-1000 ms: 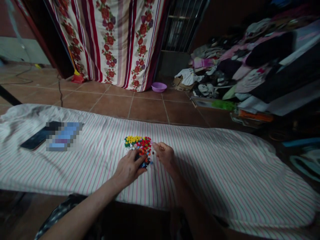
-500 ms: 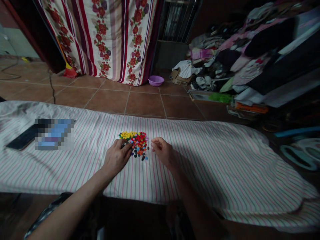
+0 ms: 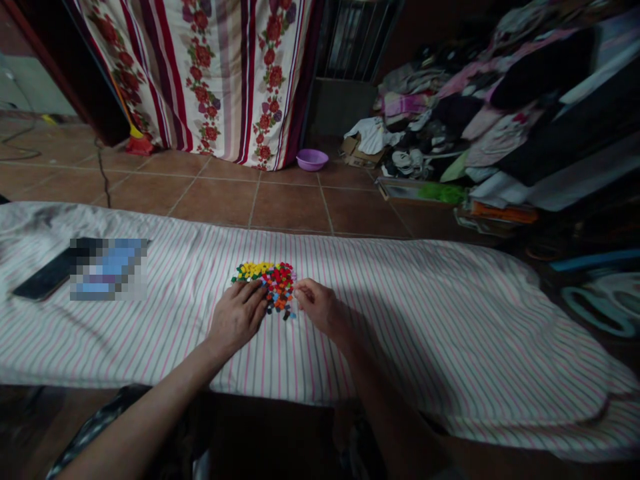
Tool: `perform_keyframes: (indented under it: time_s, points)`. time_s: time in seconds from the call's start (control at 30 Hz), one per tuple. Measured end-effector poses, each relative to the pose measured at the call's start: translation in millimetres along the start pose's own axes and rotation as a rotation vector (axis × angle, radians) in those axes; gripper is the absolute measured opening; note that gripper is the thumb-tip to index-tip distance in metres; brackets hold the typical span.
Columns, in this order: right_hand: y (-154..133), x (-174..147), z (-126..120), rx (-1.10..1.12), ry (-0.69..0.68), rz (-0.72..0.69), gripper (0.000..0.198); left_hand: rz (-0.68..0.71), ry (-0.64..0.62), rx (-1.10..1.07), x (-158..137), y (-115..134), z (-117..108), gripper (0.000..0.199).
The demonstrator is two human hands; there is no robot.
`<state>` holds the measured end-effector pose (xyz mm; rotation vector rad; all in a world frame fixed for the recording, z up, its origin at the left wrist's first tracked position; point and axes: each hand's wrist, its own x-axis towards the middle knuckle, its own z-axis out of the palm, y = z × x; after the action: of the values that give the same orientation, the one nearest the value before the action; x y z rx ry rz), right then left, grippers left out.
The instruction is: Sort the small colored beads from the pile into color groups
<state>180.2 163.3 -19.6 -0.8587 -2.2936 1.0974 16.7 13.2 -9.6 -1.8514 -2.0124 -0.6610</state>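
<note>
The gap at the 3 o'clock edge of the pile of small coloured pieces [image 3: 281, 288] has just been closed: the right hand [image 3: 297, 293] is brought in toward the pile, and the brown piece seen lying alone there half a second ago can no longer be made out, so it may be pinched or merely covered. Thumb and forefinger are held narrowly together, but whether anything is gripped cannot be told. The left hand [image 3: 236, 315] has been settled flatter, palm down, over the 8 o'clock side, with its fingers slightly parted; what is kept beneath them is hidden. The pile is spread on the striped cloth [image 3: 400, 293] of the tabletop, with yellow pieces [image 3: 253, 269] at 11 o'clock, red pieces [image 3: 286, 271] at 1 o'clock and dark pieces [image 3: 286, 316] at 6 o'clock. By this change, it is judged, both hands are engaged at the pile at once, one steadying or covering, the other working piece by piece. Well apart, at 9 o'clock, a black phone [image 3: 47, 279] is left lying.
</note>
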Motion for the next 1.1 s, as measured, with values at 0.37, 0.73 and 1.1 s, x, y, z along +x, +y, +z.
perform_keyframes:
  time_s: [0.37,0.73,1.1]
  points:
    - [3.0,4.6,10.6,0.027,-0.006,-0.173,0.028,-0.026,-0.072,0.052,15.7,19.6,7.9,0.038]
    - [7.6,6.3,6.0,-0.001,0.05,-0.084,0.022,0.072,-0.085,0.002,5.1,35.0,15.6,0.044]
    - [-0.3,6.0,6.3,-0.059,0.085,-0.098,0.024,0.061,-0.088,0.01,-12.8,13.1,-3.8,0.037]
